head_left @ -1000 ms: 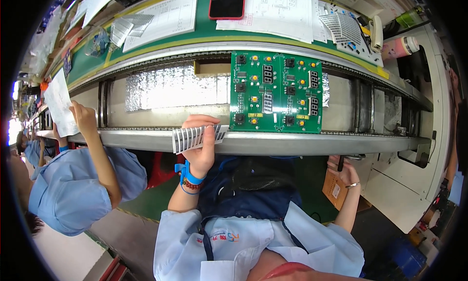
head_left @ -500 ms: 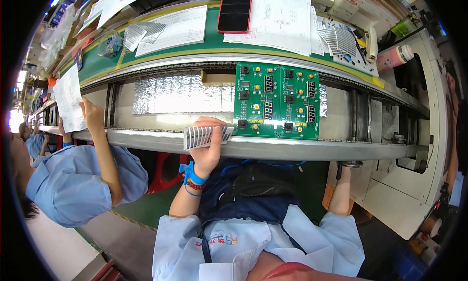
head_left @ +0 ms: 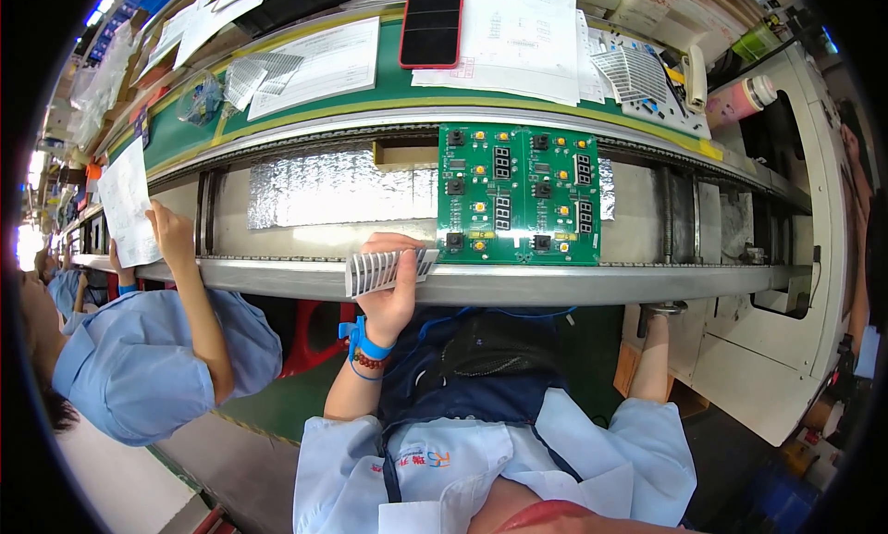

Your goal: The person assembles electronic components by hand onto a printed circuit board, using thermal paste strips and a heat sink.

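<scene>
Pinching a striped sheet point(head_left: 377, 273) between thumb and fingers, the left hand point(head_left: 387, 298) sits at the near left corner of the green circuit board point(head_left: 514, 221), which serves as the landmark here. The sheet, white with dark bars, is slightly bent, its right end close to that corner; whether it touches the board cannot be told. A blue wristband point(head_left: 364, 337) and beads circle the left wrist. The right forearm point(head_left: 651, 363) reaches up to the right of the board and nearer the person, ending beside a round metal disc point(head_left: 664, 307) with a black handle point(head_left: 643, 323). The right hand is hidden there, so whether it is spread or gripping cannot be told.

The board lies flat across the conveyor, its near edge along the metal front rail point(head_left: 546, 284); it carries four digit displays, black parts and small yellow buttons. To its left are silver foil point(head_left: 342, 196) and a shallow tan box point(head_left: 407, 154). Beyond it runs the green bench point(head_left: 393, 92), with a red-edged phone point(head_left: 431, 25) and printed papers point(head_left: 518, 43). Beyond and right of it are more striped sheets point(head_left: 633, 75) and a pink bottle point(head_left: 740, 102). Well left of it, a co-worker's hand point(head_left: 173, 233) holds a white paper point(head_left: 128, 210).
</scene>
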{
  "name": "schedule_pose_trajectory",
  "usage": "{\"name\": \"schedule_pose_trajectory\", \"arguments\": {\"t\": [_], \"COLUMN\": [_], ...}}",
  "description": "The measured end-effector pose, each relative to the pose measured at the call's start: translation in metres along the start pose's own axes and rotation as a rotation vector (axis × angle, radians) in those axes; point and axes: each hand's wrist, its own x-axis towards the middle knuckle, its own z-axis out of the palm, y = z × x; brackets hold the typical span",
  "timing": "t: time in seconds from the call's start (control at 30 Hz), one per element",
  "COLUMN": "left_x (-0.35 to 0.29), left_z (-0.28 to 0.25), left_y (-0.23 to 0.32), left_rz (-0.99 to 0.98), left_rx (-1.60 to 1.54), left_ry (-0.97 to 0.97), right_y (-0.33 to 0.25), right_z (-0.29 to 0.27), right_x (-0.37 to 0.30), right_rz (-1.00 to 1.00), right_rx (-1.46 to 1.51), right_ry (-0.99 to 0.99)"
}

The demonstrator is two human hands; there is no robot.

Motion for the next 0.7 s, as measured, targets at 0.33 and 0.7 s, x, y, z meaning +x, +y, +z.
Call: {"name": "schedule_pose_trajectory", "arguments": {"t": [0.33, 0.7], "left_x": [0.0, 0.001], "left_z": [-0.004, -0.006], "left_y": [0.0, -0.007], "left_rz": [-0.008, -0.008], "left_rx": [-0.032, -0.046], "left_ry": [-0.034, 0.057], "right_y": [-0.13, -0.149], "right_z": [-0.008, 0.178], "right_x": [-0.118, -0.25], "right_rz": [-1.107, -0.934], "right_rx": [-0.156, -0.833], "right_ry": [0.345, -0.899]}}
